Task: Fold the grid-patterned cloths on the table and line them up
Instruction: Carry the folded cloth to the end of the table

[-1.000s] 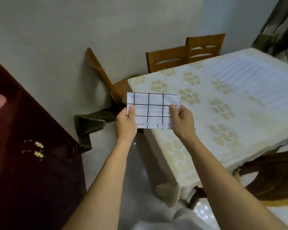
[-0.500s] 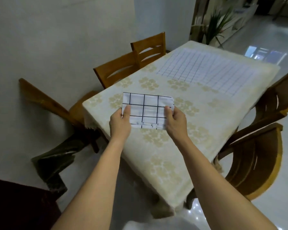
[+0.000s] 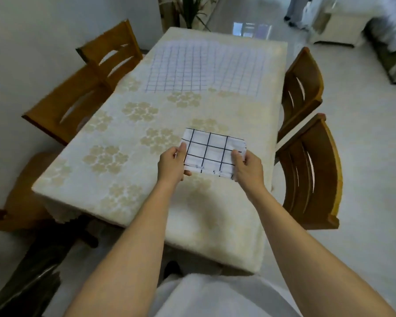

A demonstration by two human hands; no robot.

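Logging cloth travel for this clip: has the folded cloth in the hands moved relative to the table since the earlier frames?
Yes. The folded cloth began at the table's near left corner and now hangs over its right side, pinched by the left hand and right hand.

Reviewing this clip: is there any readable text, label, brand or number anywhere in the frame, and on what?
None can be read.
Folded grid cloth, held by the left hand and right hand: small dark marks along its near edge, too small to read.
Spread grid cloth and tablecloth: patterns only, no lettering.
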